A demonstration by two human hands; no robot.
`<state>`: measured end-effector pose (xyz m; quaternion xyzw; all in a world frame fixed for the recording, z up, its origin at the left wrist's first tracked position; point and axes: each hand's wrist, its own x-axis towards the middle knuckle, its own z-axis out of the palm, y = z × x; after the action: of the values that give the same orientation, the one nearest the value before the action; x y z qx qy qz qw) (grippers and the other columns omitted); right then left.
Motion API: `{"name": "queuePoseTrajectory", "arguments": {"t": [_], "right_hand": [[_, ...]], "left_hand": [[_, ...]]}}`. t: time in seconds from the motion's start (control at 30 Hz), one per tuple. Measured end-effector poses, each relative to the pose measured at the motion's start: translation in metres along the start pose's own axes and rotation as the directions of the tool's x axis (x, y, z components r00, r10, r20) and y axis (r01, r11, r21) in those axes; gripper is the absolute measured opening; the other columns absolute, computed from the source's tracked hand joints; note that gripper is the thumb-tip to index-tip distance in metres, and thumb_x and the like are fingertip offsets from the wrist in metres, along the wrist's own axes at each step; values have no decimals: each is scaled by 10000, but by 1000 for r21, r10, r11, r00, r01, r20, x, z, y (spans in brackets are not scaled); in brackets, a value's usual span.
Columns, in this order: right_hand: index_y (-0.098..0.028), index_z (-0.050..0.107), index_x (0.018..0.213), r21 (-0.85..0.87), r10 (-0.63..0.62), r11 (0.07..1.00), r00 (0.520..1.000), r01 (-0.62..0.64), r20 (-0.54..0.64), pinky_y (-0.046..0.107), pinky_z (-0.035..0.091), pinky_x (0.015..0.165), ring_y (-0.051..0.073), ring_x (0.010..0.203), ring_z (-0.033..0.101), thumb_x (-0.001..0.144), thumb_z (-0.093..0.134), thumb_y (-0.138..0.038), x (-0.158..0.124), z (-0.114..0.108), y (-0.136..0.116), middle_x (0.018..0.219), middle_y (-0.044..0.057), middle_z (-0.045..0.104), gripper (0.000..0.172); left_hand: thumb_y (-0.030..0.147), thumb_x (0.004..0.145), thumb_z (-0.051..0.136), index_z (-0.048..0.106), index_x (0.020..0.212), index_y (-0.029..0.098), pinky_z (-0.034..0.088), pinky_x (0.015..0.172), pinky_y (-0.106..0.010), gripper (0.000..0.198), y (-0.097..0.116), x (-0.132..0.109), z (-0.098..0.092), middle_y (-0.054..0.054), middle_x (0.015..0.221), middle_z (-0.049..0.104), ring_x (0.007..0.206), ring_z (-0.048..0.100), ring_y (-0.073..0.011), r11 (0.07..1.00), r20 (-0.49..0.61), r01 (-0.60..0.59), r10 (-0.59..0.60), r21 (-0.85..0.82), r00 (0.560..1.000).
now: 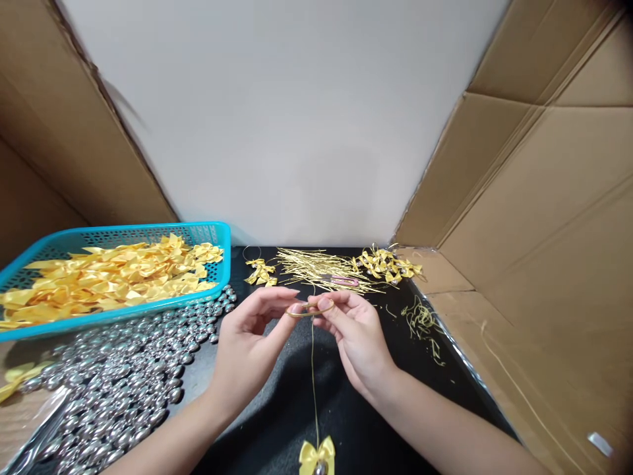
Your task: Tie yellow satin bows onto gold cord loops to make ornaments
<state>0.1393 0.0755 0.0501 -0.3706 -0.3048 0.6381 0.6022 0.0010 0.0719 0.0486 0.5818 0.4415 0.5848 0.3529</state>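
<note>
My left hand [250,343] and my right hand [353,336] meet over the black mat [277,409], fingertips pinched on a thin gold cord [310,309] bent into a small loop between them. The cord's tail [313,376] hangs straight down toward me. At its lower end sits a yellow ribbon bow [316,456] with a small silver bell at its middle, near the bottom edge of the view.
A teal basket [225,260] full of yellow bows stands at the left. Several silver bells [128,369] are heaped in front of it. Loose gold cords [316,267], finished bows [386,264] and cord scraps [422,323] lie behind the hands. Cardboard walls [534,218] close both sides.
</note>
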Motion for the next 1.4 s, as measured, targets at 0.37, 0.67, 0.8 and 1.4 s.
{"name": "queuePoseTrajectory", "arguments": {"t": [0.37, 0.67, 0.8, 1.4], "right_hand": [[-183, 719, 717, -57, -133, 990, 991, 132, -16, 298, 570, 724, 145, 707, 689, 636, 847, -303, 0, -2, 3, 779, 42, 761, 193], [-202, 720, 726, -130, -177, 976, 984, 176, 6, 340, 583, 755, 187, 774, 719, 663, 830, -300, -3, -3, 7, 794, 50, 773, 160], [-200, 719, 720, -120, -169, 978, 986, 168, 0, 322, 578, 752, 180, 774, 723, 660, 835, -296, -4, -2, 8, 788, 44, 775, 162], [-211, 690, 732, -161, -219, 961, 975, 223, 41, 327, 564, 712, 175, 740, 683, 686, 786, -285, -3, -2, 9, 777, 34, 746, 130]], "left_hand": [[215, 806, 714, 690, 831, 213, 533, 662, -260, 35, 1, -2, -5, -3, 777, 727, 708, 672, -152, 906, 143, -290, 257, 308, 956], [165, 828, 680, 652, 902, 223, 540, 655, -281, 98, 3, -4, -5, -20, 792, 726, 712, 674, -166, 745, 187, -508, 478, 432, 858], [94, 819, 675, 659, 876, 220, 540, 638, -252, 139, 4, -3, -5, -8, 771, 729, 693, 676, -147, 715, 209, -571, 535, 404, 818], [292, 678, 761, 761, 662, 226, 549, 614, -227, 68, 7, 8, -4, -7, 667, 763, 639, 686, -158, 971, 98, 239, -240, 17, 966]]}}
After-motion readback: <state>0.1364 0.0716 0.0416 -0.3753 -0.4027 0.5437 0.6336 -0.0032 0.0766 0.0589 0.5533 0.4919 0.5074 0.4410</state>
